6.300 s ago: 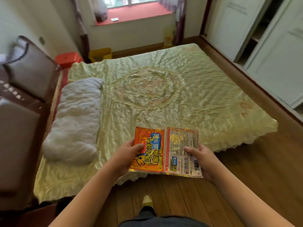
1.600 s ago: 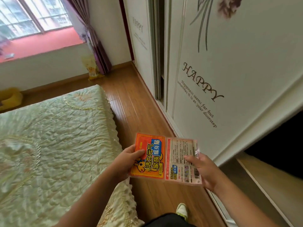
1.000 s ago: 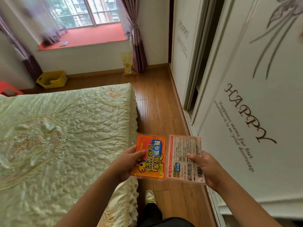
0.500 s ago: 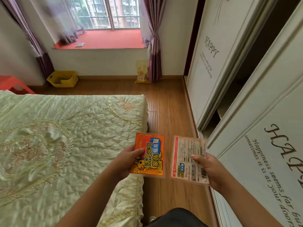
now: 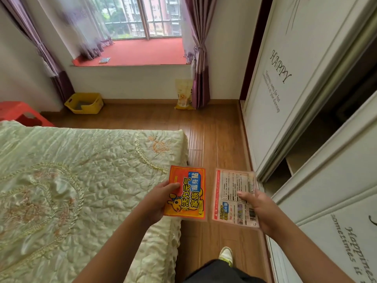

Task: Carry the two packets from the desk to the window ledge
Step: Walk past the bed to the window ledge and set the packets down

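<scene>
My left hand (image 5: 158,200) grips an orange packet (image 5: 188,193) with a cartoon and blue label, its printed front facing up. My right hand (image 5: 258,207) grips a second packet (image 5: 232,190), pale pink with small print and a barcode, held flat beside the first with a narrow gap between them. Both packets hover above the wooden floor at the bed's corner. The red window ledge (image 5: 142,53) lies straight ahead across the room, below the window.
A bed (image 5: 81,180) with a pale green quilt fills the left. White wardrobe doors (image 5: 285,99) line the right, one slid open. A yellow basket (image 5: 84,103), a red stool (image 5: 19,114) and a yellow bag (image 5: 183,94) stand under the ledge. A small flat object (image 5: 104,60) lies on the ledge.
The view has swung from the bed and wardrobe round to face the window, which is nearer now. The packets, held edge to edge earlier, are slightly apart.
</scene>
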Demonstrator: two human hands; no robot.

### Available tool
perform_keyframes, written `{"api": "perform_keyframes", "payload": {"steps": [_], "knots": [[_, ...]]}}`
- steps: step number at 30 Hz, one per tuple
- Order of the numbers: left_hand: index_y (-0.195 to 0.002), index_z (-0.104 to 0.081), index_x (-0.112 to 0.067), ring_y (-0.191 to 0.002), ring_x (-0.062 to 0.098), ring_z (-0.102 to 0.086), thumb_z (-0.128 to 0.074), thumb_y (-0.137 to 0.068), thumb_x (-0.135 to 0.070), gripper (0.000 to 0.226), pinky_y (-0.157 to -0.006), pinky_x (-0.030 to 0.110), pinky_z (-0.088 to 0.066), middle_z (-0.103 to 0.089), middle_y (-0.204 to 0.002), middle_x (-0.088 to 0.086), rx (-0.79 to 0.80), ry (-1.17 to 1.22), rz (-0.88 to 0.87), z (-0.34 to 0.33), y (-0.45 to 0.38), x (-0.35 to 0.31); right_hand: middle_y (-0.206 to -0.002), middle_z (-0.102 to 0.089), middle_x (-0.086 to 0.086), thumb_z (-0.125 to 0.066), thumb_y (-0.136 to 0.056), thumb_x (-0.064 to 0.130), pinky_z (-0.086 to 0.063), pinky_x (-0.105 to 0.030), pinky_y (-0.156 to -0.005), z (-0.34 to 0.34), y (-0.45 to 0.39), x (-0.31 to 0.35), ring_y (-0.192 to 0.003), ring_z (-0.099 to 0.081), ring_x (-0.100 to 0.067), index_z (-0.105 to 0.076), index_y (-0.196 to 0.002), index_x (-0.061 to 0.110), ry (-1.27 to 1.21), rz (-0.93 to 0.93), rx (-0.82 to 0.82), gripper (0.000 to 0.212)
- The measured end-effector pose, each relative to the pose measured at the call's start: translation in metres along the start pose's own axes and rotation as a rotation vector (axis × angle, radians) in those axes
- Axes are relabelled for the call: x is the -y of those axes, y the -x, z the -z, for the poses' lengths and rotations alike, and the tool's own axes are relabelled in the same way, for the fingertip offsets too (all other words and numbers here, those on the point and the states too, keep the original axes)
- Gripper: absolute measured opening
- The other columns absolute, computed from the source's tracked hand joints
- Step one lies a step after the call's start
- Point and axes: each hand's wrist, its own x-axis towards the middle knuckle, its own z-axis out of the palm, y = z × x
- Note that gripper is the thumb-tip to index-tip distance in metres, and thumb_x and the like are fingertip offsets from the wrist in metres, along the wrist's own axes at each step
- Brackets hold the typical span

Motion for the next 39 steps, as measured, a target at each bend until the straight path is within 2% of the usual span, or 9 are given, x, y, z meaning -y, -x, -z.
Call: {"api": "perform_keyframes", "payload": {"steps": [8,14,18,23,29,39], "knots": [[-0.112,-0.068,-0.014,-0.077,0.031,-0.078,-0.055,-0.099,-0.017,0.019,-0.068,0.046,-0.065,-0.081,-0.090,0.014,-0.042,0.024,-0.014,-0.053,-0.072,-0.068,-0.103,-0.080,-0.016,-0.063,-0.093,0.012,-0.064,-0.037,-0.066,0.026,-0.080,0.089,-0.095,-0.078,-0.034,-0.058,-0.118,0.004,0.031,-0.024,0.102,0.026],[-0.117,-0.067,-0.012,-0.084,0.035,-0.077,-0.055,-0.100,-0.021,0.023,-0.074,0.051,-0.063,-0.079,-0.101,0.019,-0.059,0.033,-0.008,-0.063,-0.115,-0.097,-0.103,-0.080,-0.017,-0.062,-0.094,0.011,-0.064,-0.038,-0.064,0.038,-0.132,0.120,-0.094,-0.078,-0.034,-0.058,-0.119,0.004,0.001,-0.018,0.074,0.026],[-0.115,-0.068,-0.013,-0.082,0.034,-0.078,-0.054,-0.100,-0.022,0.023,-0.064,0.045,-0.064,-0.080,-0.098,0.017,-0.061,0.048,0.011,-0.058,-0.151,-0.115,-0.100,-0.080,-0.017,-0.063,-0.092,0.012,-0.064,-0.037,-0.063,0.038,-0.171,0.137,-0.092,-0.078,-0.034,-0.058,-0.117,0.003,0.019,-0.050,0.065,0.027],[-0.111,-0.068,-0.013,-0.080,0.033,-0.079,-0.053,-0.100,-0.023,0.021,-0.062,0.043,-0.064,-0.081,-0.094,0.016,-0.057,0.049,0.001,-0.047,-0.206,-0.152,-0.104,-0.079,-0.018,-0.062,-0.094,0.012,-0.064,-0.038,-0.063,0.027,-0.230,0.171,-0.094,-0.078,-0.035,-0.058,-0.119,0.005,0.052,-0.044,0.068,0.026],[-0.114,-0.066,-0.011,-0.085,0.035,-0.078,-0.051,-0.101,-0.025,0.025,-0.071,0.046,-0.064,-0.080,-0.096,0.018,-0.044,0.052,-0.020,-0.026,-0.264,-0.214,-0.104,-0.079,-0.019,-0.061,-0.096,0.012,-0.063,-0.037,-0.059,-0.001,-0.304,0.223,-0.091,-0.078,-0.036,-0.058,-0.121,0.005,0.070,-0.039,0.073,0.026],[-0.104,-0.071,-0.009,-0.075,0.033,-0.079,-0.047,-0.101,-0.035,0.035,-0.058,0.040,-0.063,-0.081,-0.086,0.018,-0.139,0.040,0.070,-0.029,-0.363,-0.291,-0.106,-0.078,-0.021,-0.061,-0.096,0.011,-0.064,-0.040,-0.064,0.001,-0.391,0.272,-0.096,-0.076,-0.039,-0.058,-0.121,0.003,0.036,-0.041,0.068,0.027]]}}
